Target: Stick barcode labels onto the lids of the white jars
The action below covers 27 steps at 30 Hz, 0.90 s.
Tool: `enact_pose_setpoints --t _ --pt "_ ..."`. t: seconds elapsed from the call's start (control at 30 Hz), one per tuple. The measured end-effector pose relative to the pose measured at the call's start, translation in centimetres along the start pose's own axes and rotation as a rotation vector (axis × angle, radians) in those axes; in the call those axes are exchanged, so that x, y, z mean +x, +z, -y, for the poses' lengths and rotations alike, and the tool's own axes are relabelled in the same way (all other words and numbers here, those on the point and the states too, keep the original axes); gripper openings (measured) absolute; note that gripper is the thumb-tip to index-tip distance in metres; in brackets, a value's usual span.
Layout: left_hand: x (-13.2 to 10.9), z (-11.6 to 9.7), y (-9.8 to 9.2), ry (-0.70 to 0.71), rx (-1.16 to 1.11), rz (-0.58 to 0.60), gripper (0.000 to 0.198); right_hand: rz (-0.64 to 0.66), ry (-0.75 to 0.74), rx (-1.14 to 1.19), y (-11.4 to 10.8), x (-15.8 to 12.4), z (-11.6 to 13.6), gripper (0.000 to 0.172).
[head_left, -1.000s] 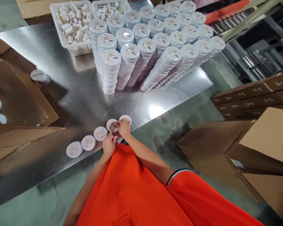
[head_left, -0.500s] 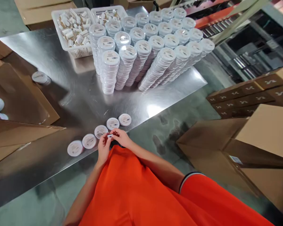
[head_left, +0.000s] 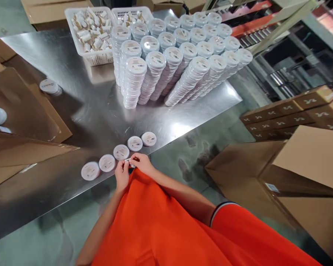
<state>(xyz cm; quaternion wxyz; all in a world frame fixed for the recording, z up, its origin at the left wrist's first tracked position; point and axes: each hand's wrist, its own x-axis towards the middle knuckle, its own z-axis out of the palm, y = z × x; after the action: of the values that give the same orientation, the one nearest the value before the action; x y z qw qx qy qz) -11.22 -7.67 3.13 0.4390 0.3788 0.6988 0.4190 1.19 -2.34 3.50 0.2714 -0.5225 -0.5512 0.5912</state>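
Close to my body at the table's front edge, my left hand (head_left: 122, 176) and my right hand (head_left: 142, 163) pinch a small white label-like piece (head_left: 128, 160) between their fingertips. Its exact kind is too small to make out. Just beyond my fingers, several round white containers (head_left: 121, 152) stand in a slanting row along the edge, printed labels facing up. The nearest ones are a few centimetres from my hands, not touched by them.
Tall stacks of the same round containers (head_left: 135, 81) fill the back of the metal table (head_left: 100, 111). White baskets (head_left: 98, 59) of small white-capped items stand behind. An open carton (head_left: 24, 103) is at left, another (head_left: 244, 177) on the floor at right, with closed cartons (head_left: 291, 111) beyond.
My fingers have shifted slightly on the small white piece, and more of its length shows between them. The containers stay put; the view has moved a little.
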Motion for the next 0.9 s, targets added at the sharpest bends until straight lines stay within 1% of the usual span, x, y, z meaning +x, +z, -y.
enact_pose_setpoints --t 0.1,0.17,0.27,0.3,0.33,0.4,0.43,0.47,0.5,0.57,0.63,0.7,0.73,0.8,0.87,0.9 --pt "-0.1 0.8 -0.2 -0.049 0.074 -0.017 0.035 -0.068 -0.020 -0.125 0.3 0.1 -0.4 0.014" --pt "0.0 1.4 -0.7 -0.068 0.159 -0.055 0.039 -0.107 -0.021 -0.226 0.5 0.5 -0.3 0.017" --pt "0.1 2.2 -2.0 -0.045 0.293 -0.119 0.042 -0.146 -0.010 -0.494 1.1 1.7 0.2 0.020" --pt "0.1 2.4 -2.5 -0.036 0.322 -0.130 0.042 -0.141 -0.021 -0.615 1.5 2.2 0.4 0.025" --pt "0.0 2.7 -2.9 -0.029 0.346 -0.134 0.042 -0.122 -0.045 -0.738 2.0 2.8 0.6 0.036" --pt "-0.2 3.1 -3.6 -0.021 0.375 -0.123 0.041 -0.039 -0.128 -0.945 3.1 3.8 0.9 0.065" --pt "-0.3 3.3 -3.9 -0.020 0.386 -0.113 0.041 0.017 -0.174 -1.015 3.5 4.3 1.0 0.077" --pt "-0.5 3.5 -4.1 -0.019 0.396 -0.103 0.041 0.074 -0.215 -1.061 3.8 4.8 1.1 0.084" --pt "-0.7 3.7 -4.3 -0.019 0.407 -0.097 0.040 0.124 -0.247 -1.086 3.9 5.2 1.1 0.087" --pt "-1.1 4.1 -4.5 -0.021 0.434 -0.098 0.040 0.211 -0.295 -1.097 3.6 5.9 1.0 0.085" --pt "-1.3 4.4 -4.7 -0.022 0.466 -0.100 0.039 0.307 -0.340 -1.092 2.9 6.6 0.9 0.083" --pt "-1.3 4.5 -4.7 -0.001 0.508 -0.084 0.038 0.423 -0.396 -1.082 2.0 7.4 0.8 0.086" --pt "-1.1 4.5 -4.7 0.036 0.528 -0.064 0.038 0.475 -0.423 -1.071 1.6 7.7 0.7 0.089" --pt "-0.6 4.1 -4.5 0.166 0.571 -0.004 0.035 0.538 -0.458 -1.025 1.1 8.2 0.7 0.094" --pt "0.1 3.6 -4.2 0.319 0.639 0.067 0.029 0.519 -0.451 -0.940 0.6 8.3 0.6 0.095" --pt "0.5 3.3 -4.0 0.377 0.686 0.102 0.025 0.470 -0.436 -0.885 0.4 8.2 0.6 0.092"
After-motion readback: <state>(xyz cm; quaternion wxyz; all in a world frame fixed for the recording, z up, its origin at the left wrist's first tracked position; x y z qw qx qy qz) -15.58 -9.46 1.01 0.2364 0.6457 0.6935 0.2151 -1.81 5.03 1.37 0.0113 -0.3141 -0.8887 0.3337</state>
